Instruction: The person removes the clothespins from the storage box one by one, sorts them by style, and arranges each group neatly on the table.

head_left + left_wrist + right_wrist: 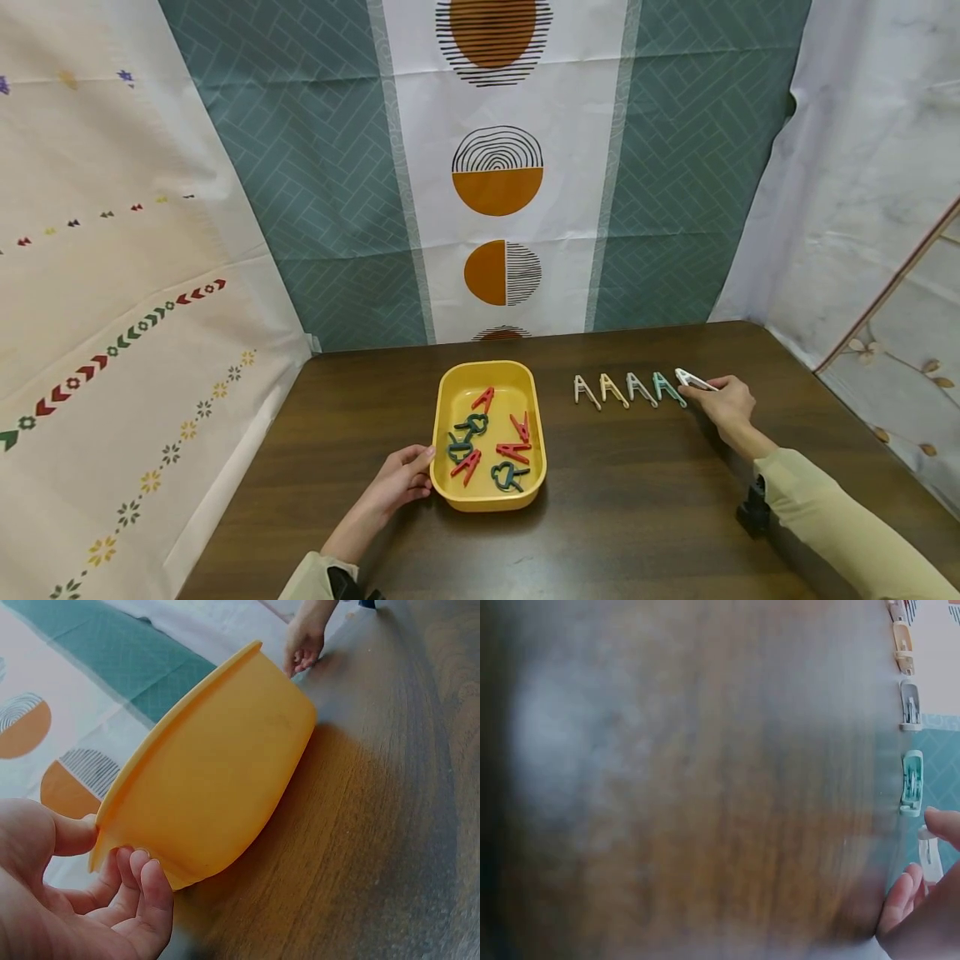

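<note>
My left hand [401, 482] grips the near left rim of a yellow plastic tub [486, 503], thumb on the lip and fingers curled under it in the left wrist view. Inside lie several red clothespins [513, 452] and several dark green clips [508, 477] with rounded outlines. At the right, my right hand [726, 403] pinches a white clothespin [694, 380] between thumb and fingers. It is at the right end of a row with a pale clothespin [587, 392], a cream one [613, 390], a grey one [641, 390] and a teal one [668, 390].
The dark wooden table [615, 517] runs back to a hanging patterned cloth [337, 208]. More cloth hangs along the left and right sides. Tabletop lies between the tub and the row.
</note>
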`<state>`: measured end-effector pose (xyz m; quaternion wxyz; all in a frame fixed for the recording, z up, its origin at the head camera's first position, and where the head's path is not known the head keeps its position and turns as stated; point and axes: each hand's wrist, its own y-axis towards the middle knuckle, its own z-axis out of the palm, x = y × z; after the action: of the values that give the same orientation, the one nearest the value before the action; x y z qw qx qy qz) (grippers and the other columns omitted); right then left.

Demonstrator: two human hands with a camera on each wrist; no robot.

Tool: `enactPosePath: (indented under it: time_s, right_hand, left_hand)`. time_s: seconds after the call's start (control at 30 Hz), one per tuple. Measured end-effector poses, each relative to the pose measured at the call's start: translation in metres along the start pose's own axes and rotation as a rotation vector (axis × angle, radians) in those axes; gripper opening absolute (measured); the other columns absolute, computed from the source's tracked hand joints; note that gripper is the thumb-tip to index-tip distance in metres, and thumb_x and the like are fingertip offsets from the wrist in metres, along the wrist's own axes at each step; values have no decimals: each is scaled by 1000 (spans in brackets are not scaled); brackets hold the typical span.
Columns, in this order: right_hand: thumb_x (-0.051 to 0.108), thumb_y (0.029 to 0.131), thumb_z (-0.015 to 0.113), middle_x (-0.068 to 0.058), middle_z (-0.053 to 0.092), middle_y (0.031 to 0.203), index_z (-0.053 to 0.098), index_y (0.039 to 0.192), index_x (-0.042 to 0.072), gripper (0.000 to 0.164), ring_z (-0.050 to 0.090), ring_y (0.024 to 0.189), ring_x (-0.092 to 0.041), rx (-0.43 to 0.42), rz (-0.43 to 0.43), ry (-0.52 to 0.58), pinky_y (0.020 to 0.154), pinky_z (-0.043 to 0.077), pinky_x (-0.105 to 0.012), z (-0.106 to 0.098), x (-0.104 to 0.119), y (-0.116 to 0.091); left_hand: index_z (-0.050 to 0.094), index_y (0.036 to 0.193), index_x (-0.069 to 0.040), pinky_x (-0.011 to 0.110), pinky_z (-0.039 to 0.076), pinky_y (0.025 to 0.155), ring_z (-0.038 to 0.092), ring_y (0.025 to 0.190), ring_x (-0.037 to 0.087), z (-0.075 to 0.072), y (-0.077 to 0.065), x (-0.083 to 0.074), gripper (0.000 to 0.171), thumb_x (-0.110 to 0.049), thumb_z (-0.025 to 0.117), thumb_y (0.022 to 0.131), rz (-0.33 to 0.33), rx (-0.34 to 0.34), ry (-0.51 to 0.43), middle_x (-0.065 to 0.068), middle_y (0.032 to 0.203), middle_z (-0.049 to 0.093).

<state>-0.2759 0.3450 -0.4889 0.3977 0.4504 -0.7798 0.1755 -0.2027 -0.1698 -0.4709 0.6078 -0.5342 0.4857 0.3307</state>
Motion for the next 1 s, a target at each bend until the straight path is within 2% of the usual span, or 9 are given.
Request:
enactPosePath:
  time_s: [0.37, 0.7, 0.87, 1.0]
  right_hand:
    - [34, 70, 77, -26, 55, 96, 54, 94, -7, 53, 48, 88, -39, 8, 2, -73, 65, 38, -39, -1, -4, 0]
    - [34, 69, 77, -25, 58, 82, 58, 84, -9, 49, 51, 80, -39, 29, -29, -126, 59, 38, -37, -5, -2, 2]
    - [36, 68, 77, -27, 61, 83, 62, 81, -10, 50, 53, 81, -42, 22, -62, -143, 64, 40, -43, -7, -1, 2]
    - [38, 69, 76, -30, 61, 93, 63, 85, -10, 52, 52, 88, -45, 30, -72, -134, 71, 41, -47, -7, -2, 3]
  left_hand:
    - [46, 111, 4, 23, 48, 60, 52, 62, 8, 3, -3, 0, 44, -35, 53, 91, 6, 3, 6, -3, 70, 54]
    - [47, 111, 4, 24, 48, 61, 52, 62, 8, 4, -4, -4, 39, -31, 51, 93, -9, 1, -3, -2, 70, 54]
    - [45, 112, 6, 25, 49, 63, 52, 63, 9, 6, -14, -15, 38, -27, 48, 95, -11, 8, 2, -2, 70, 54]
    - [46, 112, 4, 24, 48, 61, 52, 62, 9, 3, -8, -8, 41, -32, 50, 93, -9, -2, -2, -2, 70, 54]
